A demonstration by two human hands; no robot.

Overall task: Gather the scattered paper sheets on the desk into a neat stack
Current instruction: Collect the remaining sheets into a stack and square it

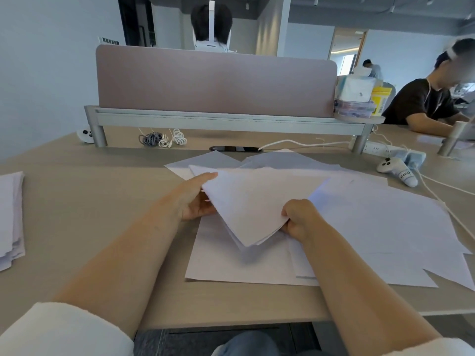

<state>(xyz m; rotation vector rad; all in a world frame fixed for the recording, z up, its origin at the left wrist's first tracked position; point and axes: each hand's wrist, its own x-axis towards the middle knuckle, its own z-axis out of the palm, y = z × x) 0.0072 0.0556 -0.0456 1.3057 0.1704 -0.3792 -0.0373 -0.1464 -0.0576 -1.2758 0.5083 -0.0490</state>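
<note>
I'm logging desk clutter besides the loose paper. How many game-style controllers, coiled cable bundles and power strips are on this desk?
White controllers: 2 (far left, right)
Coiled cable bundles: 3 (grey, small white, larger white)
Power strips: 1
Total: 6

Two bare forearms, fluffy white sleeves (64,327) pushed up near the elbows, left hand (195,199), right hand (298,218), blue denim trousers (246,343) below
</note>
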